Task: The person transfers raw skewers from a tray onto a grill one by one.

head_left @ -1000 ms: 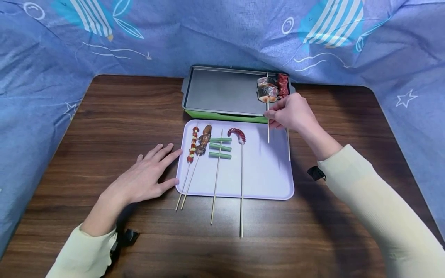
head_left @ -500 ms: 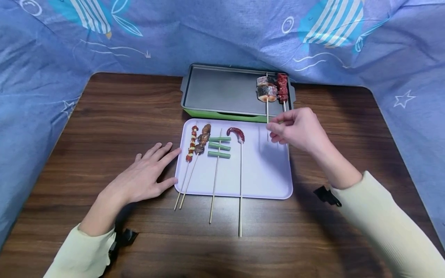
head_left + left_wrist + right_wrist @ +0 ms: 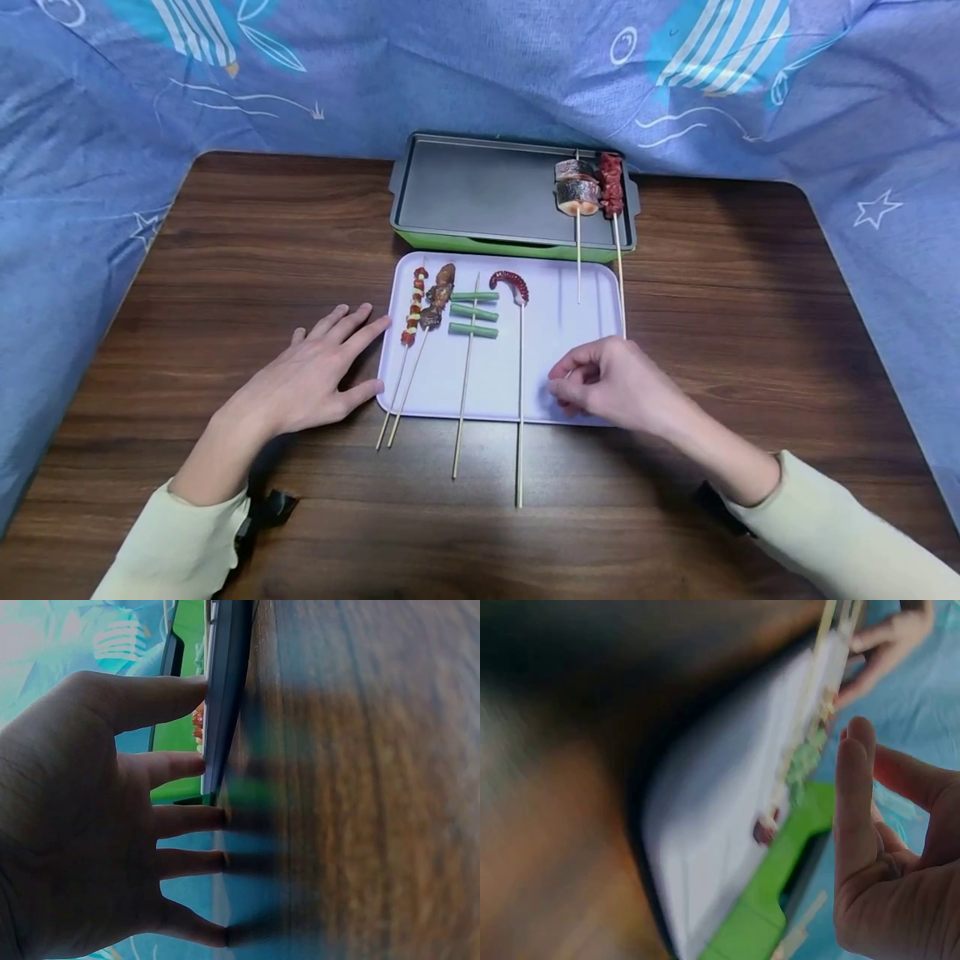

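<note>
fish skewer (image 3: 577, 194): on grill (image 3: 480, 187), just beside meat skewer (image 3: 611, 185)
right hand (image 3: 618, 383): above tray (image 3: 491, 392), fingers loosely bent, holding nothing
left hand (image 3: 315, 375): fingers spread, thumb and forefinger at tray's edge

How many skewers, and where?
6. Heads on the griddle: fish skewer, red meat skewer. On the tray, left to right: red-and-yellow skewer, brown skewer, green skewer, curled red skewer. None looks hidden.

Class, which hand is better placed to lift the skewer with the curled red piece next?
Probably the right hand: it holds nothing visible, close to that skewer; the left hand is farther, touching the tray.
</note>
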`<act>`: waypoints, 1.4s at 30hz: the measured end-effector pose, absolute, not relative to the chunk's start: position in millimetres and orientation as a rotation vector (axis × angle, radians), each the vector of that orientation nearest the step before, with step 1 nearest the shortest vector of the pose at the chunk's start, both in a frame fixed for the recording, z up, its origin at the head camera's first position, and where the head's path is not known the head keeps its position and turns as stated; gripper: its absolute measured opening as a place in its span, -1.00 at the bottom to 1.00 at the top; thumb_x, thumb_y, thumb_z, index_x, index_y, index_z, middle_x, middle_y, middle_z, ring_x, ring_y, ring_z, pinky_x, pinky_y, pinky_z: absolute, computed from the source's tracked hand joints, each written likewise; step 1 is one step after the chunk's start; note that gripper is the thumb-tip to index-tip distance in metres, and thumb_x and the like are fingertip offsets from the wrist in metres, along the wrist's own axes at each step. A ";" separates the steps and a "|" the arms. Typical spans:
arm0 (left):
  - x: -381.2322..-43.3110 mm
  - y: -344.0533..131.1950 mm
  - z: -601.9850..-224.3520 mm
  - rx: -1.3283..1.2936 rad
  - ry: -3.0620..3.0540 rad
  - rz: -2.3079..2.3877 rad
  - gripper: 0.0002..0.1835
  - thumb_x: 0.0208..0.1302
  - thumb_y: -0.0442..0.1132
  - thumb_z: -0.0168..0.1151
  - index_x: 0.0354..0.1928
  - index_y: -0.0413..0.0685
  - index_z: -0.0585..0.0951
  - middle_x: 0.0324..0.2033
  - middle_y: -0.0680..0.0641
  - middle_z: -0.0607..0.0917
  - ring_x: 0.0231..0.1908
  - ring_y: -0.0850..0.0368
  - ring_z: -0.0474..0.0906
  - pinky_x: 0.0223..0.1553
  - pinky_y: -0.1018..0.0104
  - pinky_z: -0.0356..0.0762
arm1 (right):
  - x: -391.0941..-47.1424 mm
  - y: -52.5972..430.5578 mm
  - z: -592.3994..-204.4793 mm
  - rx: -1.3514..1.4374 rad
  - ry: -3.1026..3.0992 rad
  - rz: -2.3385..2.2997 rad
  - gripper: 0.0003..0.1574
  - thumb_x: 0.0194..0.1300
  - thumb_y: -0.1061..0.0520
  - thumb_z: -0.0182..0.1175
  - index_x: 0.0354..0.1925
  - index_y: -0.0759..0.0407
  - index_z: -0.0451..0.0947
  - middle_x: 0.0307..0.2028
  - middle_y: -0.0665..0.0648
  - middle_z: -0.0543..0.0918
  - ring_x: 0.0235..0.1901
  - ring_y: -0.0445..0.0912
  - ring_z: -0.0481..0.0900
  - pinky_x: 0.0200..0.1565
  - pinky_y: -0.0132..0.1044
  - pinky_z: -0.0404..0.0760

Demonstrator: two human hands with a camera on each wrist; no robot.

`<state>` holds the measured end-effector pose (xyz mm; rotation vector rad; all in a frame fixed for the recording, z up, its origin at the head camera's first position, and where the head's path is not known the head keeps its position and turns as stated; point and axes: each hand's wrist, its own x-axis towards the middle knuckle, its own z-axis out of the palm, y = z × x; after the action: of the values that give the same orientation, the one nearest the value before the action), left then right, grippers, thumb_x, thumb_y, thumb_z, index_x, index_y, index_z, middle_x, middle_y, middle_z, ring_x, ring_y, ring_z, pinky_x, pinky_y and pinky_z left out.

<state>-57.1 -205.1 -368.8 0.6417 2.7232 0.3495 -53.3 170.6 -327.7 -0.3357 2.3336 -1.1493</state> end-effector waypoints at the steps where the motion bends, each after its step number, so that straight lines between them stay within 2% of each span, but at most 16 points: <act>1: -57.1 -205.1 -368.6 0.644 2.723 0.350 -0.16 0.36 0.22 0.10 0.56 0.15 0.05 0.51 -0.20 0.04 0.46 -0.30 -0.10 0.13 -0.58 0.02 | -50.2 169.2 -331.9 -0.340 2.336 -1.143 -0.89 0.27 0.21 0.30 -0.33 0.25 0.70 -0.62 0.01 0.65 -0.52 -0.09 0.70 -0.47 -0.29 0.63; 15: -56.4 -204.8 -368.5 0.645 2.726 0.348 -0.17 0.37 0.21 0.08 0.56 0.15 0.04 0.51 -0.21 0.04 0.46 -0.30 -0.11 0.14 -0.58 0.02 | -44.0 153.6 -366.4 -0.291 2.392 -1.171 -0.88 0.25 0.11 0.35 -0.36 0.14 0.71 -0.69 -0.02 0.62 -0.64 -0.11 0.63 -0.56 -0.31 0.53; 23: -57.1 -204.5 -368.6 0.644 2.723 0.347 -0.16 0.37 0.22 0.09 0.56 0.15 0.04 0.51 -0.20 0.04 0.46 -0.29 -0.11 0.14 -0.57 0.02 | -52.6 147.5 -368.3 -0.291 2.483 -1.157 -0.89 0.19 0.09 0.40 -0.45 0.06 0.73 -0.68 -0.08 0.62 -0.62 -0.17 0.59 -0.49 -0.36 0.50; 30: -56.1 -205.1 -369.3 0.648 2.728 0.356 -0.16 0.36 0.22 0.09 0.56 0.16 0.04 0.51 -0.20 0.05 0.46 -0.30 -0.10 0.13 -0.58 0.03 | -58.9 144.5 -374.0 -0.104 2.252 -1.289 -0.85 0.18 0.17 0.41 -0.39 0.26 0.70 -0.61 0.11 0.69 -0.58 -0.05 0.69 -0.47 -0.24 0.67; 42: -56.3 -205.5 -370.0 0.647 2.725 0.356 -0.16 0.36 0.22 0.08 0.56 0.15 0.04 0.51 -0.21 0.04 0.46 -0.30 -0.11 0.13 -0.58 0.01 | -62.3 143.0 -376.8 0.017 2.089 -1.417 -0.84 0.19 0.31 0.34 -0.30 0.43 0.62 -0.56 0.22 0.70 -0.59 -0.07 0.69 -0.47 -0.25 0.68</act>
<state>-56.3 -205.5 -370.0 0.6473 2.7252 0.3561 -62.3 143.0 -376.8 0.0170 2.0889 -1.4174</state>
